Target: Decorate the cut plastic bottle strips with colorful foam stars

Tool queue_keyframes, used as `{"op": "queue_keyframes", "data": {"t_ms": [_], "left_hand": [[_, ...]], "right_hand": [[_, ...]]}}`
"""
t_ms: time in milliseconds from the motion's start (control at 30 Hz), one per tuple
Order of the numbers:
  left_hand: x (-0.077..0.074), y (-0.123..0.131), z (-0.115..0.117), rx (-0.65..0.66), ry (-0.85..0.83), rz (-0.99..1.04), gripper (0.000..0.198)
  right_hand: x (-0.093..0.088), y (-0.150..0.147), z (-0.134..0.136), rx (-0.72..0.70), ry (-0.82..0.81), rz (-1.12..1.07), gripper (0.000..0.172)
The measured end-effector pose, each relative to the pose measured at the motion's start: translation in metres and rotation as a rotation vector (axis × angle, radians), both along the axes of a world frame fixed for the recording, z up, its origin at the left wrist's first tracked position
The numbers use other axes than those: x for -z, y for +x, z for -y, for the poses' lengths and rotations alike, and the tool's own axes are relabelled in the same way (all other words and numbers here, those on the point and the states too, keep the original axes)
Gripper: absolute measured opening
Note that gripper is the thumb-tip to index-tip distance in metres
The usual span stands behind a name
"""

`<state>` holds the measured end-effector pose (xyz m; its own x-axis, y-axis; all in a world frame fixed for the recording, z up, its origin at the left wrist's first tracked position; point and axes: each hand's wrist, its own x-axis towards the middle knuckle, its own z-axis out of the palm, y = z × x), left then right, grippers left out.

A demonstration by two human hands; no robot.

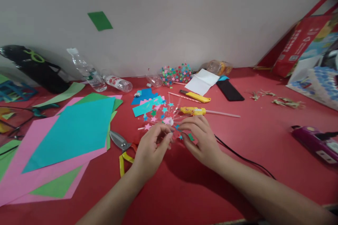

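My left hand is closed in a pinch, thumb against forefinger, on something small that I cannot make out. Facing it, my right hand has its fingers stretched forward and its thumb apart from them, close to the blue and green stars. Just beyond both hands lies a clear plastic piece cut into strips, with paper stars stuck on it and a white cap at its middle. My fingers partly hide its near side. A yellow glue gun with a clear glue stick lies behind my right hand.
Yellow-handled snips lie left of my left hand, beside coloured paper sheets. Behind are a yellow cutter knife, a black phone, star-covered plastic and clear bottles. A purple tool lies right.
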<state>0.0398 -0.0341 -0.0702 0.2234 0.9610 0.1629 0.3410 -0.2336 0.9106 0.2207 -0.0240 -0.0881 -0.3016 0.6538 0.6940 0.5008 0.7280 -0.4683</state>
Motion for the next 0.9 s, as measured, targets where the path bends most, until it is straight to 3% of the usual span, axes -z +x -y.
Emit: {"op": "queue_keyframes", "data": {"t_ms": [267,500,700,900], "left_hand": [[-0.012,-0.002,0.001,-0.033,0.064,-0.062,0.016],[-0.018,-0.01,-0.005,-0.047,0.096,-0.167,0.016],[-0.018,-0.01,-0.007,-0.042,0.14,-0.063,0.012],[-0.015,-0.009,-0.008,-0.087,0.01,0.06,0.011]], "right_hand": [[0.002,-0.006,0.002,-0.082,-0.023,-0.007,0.024],[0.003,-0.011,0.005,-0.221,-0.191,0.032,0.02],[0.003,-0.011,0.006,-0.284,-0.229,0.061,0.021],[0.004,-0.009,0.004,-0.24,-0.24,0.037,0.019]]}}
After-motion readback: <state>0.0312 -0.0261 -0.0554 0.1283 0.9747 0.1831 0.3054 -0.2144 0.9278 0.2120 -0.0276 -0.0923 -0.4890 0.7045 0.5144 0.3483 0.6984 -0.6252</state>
